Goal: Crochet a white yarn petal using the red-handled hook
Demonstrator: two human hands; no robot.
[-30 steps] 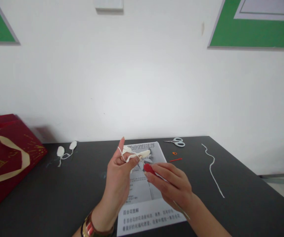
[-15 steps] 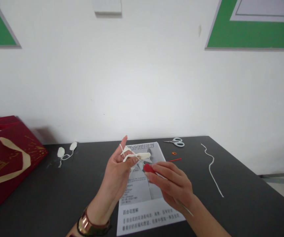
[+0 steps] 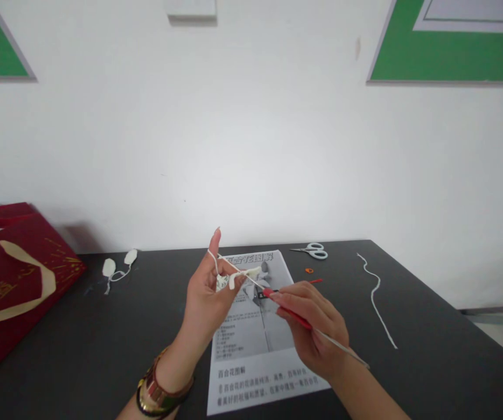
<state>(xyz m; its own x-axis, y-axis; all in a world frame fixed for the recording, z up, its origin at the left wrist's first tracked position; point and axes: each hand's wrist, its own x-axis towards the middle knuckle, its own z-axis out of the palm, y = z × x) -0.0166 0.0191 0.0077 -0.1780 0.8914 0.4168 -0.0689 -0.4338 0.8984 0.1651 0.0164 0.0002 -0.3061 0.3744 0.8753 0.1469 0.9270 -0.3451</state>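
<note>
My left hand [image 3: 208, 294] is raised over the dark table [image 3: 102, 344], index finger up with white yarn looped round it, thumb and fingers pinching a small white crochet piece [image 3: 245, 275]. My right hand [image 3: 315, 324] grips a red-handled crochet hook [image 3: 284, 304]. The hook's metal tip reaches into the white piece at my left fingertips. Both hands hover above a printed instruction sheet [image 3: 255, 350].
White scissors [image 3: 315, 251], a small orange marker [image 3: 308, 270] and a loose white yarn strand [image 3: 376, 297] lie at the back right. Two white crocheted petals [image 3: 118, 265] lie at the back left beside a red gift bag [image 3: 10, 280]. A white wall stands behind.
My right hand has turned the hook so that its tip now points into the white piece. My left index finger has lifted higher with the yarn.
</note>
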